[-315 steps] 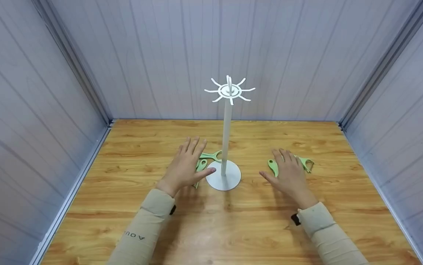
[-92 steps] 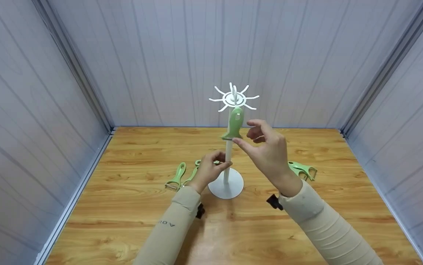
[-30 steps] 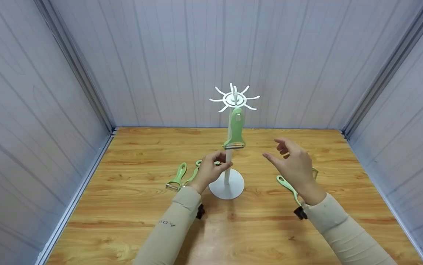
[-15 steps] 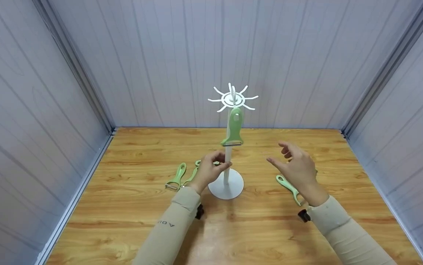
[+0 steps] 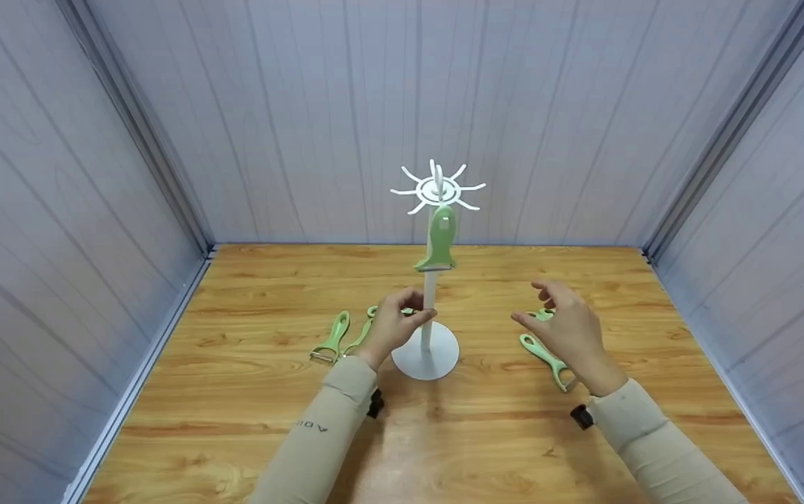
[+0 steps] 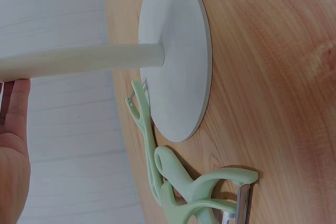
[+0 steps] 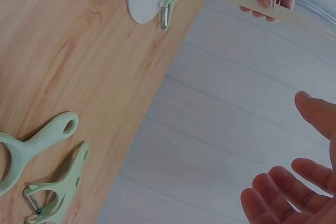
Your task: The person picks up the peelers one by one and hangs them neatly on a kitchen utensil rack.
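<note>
My left hand (image 5: 393,325) grips the pole of a white hook stand (image 5: 429,288), thumb on the near side. A green vegetable peeler (image 5: 442,241) hangs blade down from a front hook of the stand. My right hand (image 5: 570,332), fingers loosely curved and holding nothing, hovers over the right side of the table. Beneath it lie a light green peeler (image 5: 543,355) and another green peeler (image 7: 65,184), partly hidden by the hand in the head view. Left of the stand lie more green peelers (image 5: 335,336), close together and partly hidden by my left hand.
The stand's round white base (image 5: 440,364) rests on the wood-grain table (image 5: 458,448). Several curved hooks (image 5: 472,187) fan out at its top. Pale panel walls (image 5: 304,126) enclose the table at the back and both sides.
Some seconds ago my right hand was at the hanging peeler; it has since let go and moved right and down over the table peelers. My left hand stays on the pole.
</note>
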`<state>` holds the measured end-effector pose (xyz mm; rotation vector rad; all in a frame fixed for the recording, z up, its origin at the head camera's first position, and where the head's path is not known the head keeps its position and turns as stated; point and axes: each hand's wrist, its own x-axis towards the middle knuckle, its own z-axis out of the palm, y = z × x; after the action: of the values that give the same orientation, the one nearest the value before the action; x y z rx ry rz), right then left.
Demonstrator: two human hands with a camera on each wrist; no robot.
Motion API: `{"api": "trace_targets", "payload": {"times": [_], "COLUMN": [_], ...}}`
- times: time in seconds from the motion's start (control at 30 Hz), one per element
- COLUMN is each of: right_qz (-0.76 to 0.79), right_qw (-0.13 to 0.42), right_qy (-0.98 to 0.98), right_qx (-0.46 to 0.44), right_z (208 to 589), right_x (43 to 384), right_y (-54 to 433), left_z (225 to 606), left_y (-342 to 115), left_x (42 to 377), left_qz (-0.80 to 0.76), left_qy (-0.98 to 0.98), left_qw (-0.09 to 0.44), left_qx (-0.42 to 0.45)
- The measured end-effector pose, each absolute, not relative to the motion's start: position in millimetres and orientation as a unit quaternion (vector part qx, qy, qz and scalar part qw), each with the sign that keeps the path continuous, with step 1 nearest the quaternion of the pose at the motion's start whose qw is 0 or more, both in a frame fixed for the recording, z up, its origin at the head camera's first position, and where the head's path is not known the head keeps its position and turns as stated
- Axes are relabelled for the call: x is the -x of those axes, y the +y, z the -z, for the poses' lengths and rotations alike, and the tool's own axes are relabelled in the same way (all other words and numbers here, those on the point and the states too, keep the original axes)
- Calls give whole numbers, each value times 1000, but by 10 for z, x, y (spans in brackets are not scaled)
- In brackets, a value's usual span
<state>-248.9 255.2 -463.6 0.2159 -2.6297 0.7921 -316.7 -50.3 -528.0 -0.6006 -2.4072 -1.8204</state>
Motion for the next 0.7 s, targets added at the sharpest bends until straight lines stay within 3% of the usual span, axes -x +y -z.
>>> {"api": "trace_targets", "payload": {"times": [0.3,0.7], "right_qz": [-271,-258], "right_qw": [165,167], "right_qy": [-945,-948], "right_qx": [-77,-86], "right_z": [4743,4897], "right_x": [2511,2540], "right_y": [2645,2778], "left_z": [5277,5296], "left_y": [-518,-507], "left_x": [3180,3178], "left_qz": [586,586], "left_qy": [-785,-783], "left_qw": [43,47], "left_qx": [197,204]}}
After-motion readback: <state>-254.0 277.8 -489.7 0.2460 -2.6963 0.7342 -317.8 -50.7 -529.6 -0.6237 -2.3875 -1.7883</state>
